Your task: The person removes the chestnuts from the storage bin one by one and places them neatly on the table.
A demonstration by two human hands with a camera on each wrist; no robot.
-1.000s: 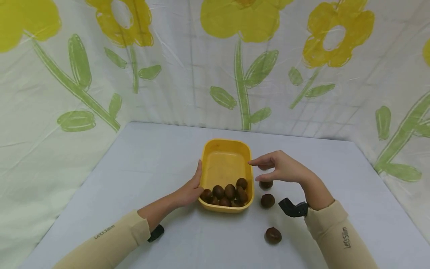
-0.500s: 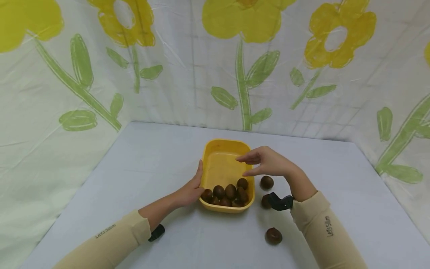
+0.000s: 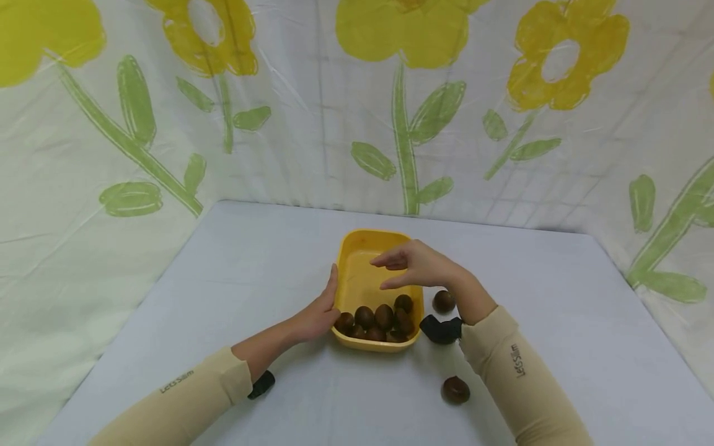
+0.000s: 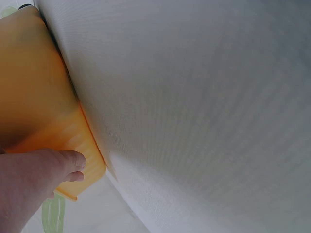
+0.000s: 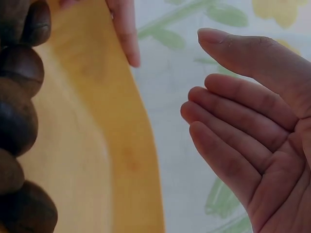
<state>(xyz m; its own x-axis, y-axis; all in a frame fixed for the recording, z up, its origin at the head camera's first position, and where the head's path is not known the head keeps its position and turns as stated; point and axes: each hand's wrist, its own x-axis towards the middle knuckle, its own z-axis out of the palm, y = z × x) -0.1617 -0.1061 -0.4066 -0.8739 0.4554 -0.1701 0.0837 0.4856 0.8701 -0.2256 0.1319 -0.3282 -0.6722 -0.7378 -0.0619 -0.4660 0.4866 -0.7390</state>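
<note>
A yellow rectangular tub point(image 3: 365, 347) stands on the table, with several brown chestnuts point(image 3: 383, 316) gathered at its near end. My left hand point(image 3: 315, 317) touches the tub's left side, fingers extended along the wall; the left wrist view shows its fingertips point(image 4: 73, 160) against the yellow outside. Over the tub's right half hovers my right hand point(image 3: 421, 265), thumb and fingers spread apart. In the right wrist view its palm point(image 5: 286, 184) faces the camera and holds nothing. Right of the tub lie two loose chestnuts, one by the right wrist point(image 3: 444, 301) and one nearer the front point(image 3: 455, 390).
The table point(image 3: 268, 248) has a pale cover. A hanging cloth point(image 3: 301, 124) printed with yellow flowers encloses its back and sides. Black wrist cameras sit under both forearms, the right one point(image 3: 442, 329) just beside the tub.
My right hand has moved left from beside the tub's right rim to over its inside, still spread. Its wrist camera now hides the middle loose chestnut. The left hand and tub stay put.
</note>
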